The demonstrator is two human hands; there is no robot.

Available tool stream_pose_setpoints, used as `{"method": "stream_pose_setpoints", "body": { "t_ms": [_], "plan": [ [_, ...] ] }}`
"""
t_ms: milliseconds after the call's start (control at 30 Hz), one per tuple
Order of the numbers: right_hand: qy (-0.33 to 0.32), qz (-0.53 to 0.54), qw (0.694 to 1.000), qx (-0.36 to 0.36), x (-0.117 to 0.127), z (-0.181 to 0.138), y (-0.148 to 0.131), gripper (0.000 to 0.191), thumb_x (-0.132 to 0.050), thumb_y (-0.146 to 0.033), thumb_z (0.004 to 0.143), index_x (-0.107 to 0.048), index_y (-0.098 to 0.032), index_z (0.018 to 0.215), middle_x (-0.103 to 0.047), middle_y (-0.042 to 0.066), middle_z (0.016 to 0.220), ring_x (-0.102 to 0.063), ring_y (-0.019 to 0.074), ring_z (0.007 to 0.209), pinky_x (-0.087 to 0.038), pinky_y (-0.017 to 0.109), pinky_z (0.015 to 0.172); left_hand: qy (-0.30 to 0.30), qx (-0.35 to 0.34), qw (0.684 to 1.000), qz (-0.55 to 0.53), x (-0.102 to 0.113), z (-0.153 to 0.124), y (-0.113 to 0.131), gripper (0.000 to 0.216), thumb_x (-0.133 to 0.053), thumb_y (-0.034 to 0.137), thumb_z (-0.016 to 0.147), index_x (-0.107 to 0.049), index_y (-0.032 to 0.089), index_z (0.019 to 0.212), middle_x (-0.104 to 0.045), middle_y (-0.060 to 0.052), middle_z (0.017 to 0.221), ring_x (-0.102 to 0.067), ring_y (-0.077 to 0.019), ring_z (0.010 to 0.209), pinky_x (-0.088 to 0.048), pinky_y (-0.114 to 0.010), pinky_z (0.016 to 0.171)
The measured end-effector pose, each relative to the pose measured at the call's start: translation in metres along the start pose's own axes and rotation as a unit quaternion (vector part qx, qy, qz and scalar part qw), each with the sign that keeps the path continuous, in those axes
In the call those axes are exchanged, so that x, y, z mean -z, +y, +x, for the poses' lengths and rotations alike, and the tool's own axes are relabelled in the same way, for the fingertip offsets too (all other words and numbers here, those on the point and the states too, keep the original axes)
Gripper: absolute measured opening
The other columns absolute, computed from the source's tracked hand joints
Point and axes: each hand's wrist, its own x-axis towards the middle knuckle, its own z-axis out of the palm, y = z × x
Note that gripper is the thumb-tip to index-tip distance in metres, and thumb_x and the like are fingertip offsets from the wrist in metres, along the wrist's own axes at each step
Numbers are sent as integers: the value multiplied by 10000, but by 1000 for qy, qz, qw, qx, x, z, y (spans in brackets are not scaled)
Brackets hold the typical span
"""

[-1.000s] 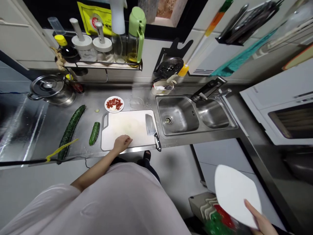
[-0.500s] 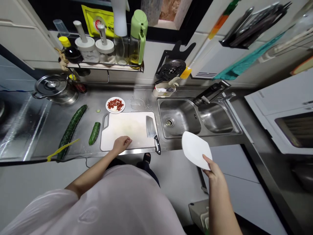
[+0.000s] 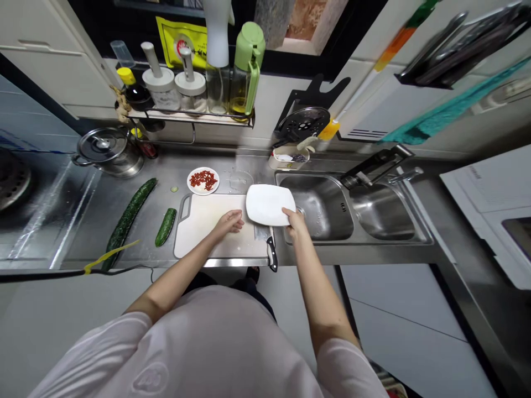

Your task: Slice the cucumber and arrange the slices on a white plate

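Observation:
My right hand (image 3: 296, 223) grips a white plate (image 3: 269, 203) by its right edge and holds it over the right end of the cutting board and the sink's left edge. Above the white cutting board (image 3: 203, 221), my left hand (image 3: 229, 223) hovers with loosely bent fingers and nothing in them. A kitchen knife (image 3: 271, 251) lies on the board's right side, its black handle over the counter edge; the plate hides much of its blade. To the left of the board are a short cut piece of cucumber (image 3: 165, 227) and a long cucumber (image 3: 130, 218).
A small plate of chopped red pieces (image 3: 203, 181) stands behind the board. On the right is a double sink (image 3: 323, 207) with a tap. A lidded pot (image 3: 108, 153) stands at the back left, below a rack of bottles and jars. A black cable (image 3: 50, 275) runs along the front left edge.
My right hand has brought the white plate left and forward, from beyond the counter's front edge to over the board. My left hand has shifted slightly forward and right, its fingers looser.

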Motion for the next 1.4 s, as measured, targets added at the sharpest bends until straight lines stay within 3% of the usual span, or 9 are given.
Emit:
{"method": "stream_pose_setpoints", "body": {
  "t_ms": [133,233,400,533,700,967,1400],
  "plan": [
    [-15,-11,1000,11,-54,11,5,417,-661,-72,684,-550,-166,1075,-675,-17,743,-606,119,586,-521,209,491,47,-12,998,-40,2,16,10,460,-713,361,761,-507,164,1122,-662,-30,777,-612,-86,619,-505,-212,584],
    [-41,-34,998,22,-75,18,8,384,-636,-99,704,-525,-200,1058,-661,-27,774,-589,104,588,-490,178,456,98,-20,993,-60,9,30,12,402,-701,275,771,-479,164,1088,-654,-5,718,-605,-68,582,-508,-196,586],
    [-177,-117,977,33,-80,32,4,401,-665,-159,720,-484,-237,1069,-652,-26,809,-567,83,502,-374,132,343,145,-51,984,-89,26,50,19,359,-662,196,784,-471,163,1086,-627,25,677,-616,-63,589,-534,-206,633],
    [-255,-165,953,23,-79,47,0,382,-680,-154,735,-457,-204,1041,-617,-39,653,-491,74,367,-236,136,283,155,-60,983,-82,38,64,23,388,-667,192,775,-471,154,1108,-618,28,659,-613,-68,579,-544,-220,633],
    [-212,-147,965,42,-92,62,5,342,-673,-143,758,-461,-185,1023,-489,-112,476,-389,51,300,-214,130,286,163,-61,983,-64,43,81,22,371,-676,192,765,-495,142,1085,-619,27,659,-611,-63,576,-545,-217,632],
    [-163,-160,972,53,-111,69,11,344,-633,-128,780,-479,-173,1085,-497,-112,512,-414,45,324,-272,125,309,192,-63,978,-49,51,99,15,360,-632,132,796,-487,125,1125,-606,34,639,-609,-63,566,-542,-210,626],
    [-128,-199,969,70,-117,79,17,353,-587,-103,821,-488,-152,1156,-489,-108,509,-432,49,335,-297,120,315,208,-66,975,-37,51,107,16,385,-659,154,791,-489,117,1134,-584,29,655,-600,-65,572,-539,-221,639]
  ]
}}
